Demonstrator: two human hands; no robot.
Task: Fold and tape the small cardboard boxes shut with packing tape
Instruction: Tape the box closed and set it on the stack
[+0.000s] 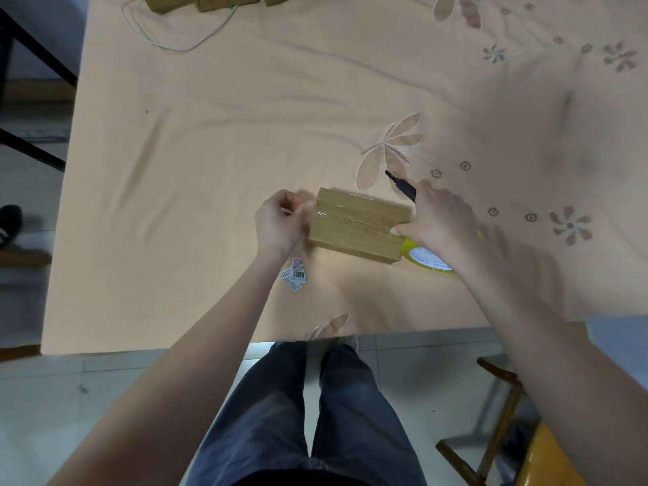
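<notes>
A small brown cardboard box (pixel 357 226) lies on the peach tablecloth (pixel 245 135) with its two top flaps folded shut and a seam down the middle. Clear tape runs along that seam. My left hand (pixel 280 226) is at the box's left end, fingers curled and pinching the tape's end there. My right hand (pixel 441 219) is at the box's right end, its thumb pressing on the seam, and it grips a black-handled cutter (pixel 401 185). A yellow roll of packing tape (pixel 426 259) lies under my right wrist, partly hidden.
Several more cardboard boxes (pixel 207 1) sit at the table's far edge beside a loop of white cord (pixel 168 43). Torn barcode labels (pixel 296 275) lie near my left wrist. A wooden stool (pixel 498 415) stands at the right of my legs.
</notes>
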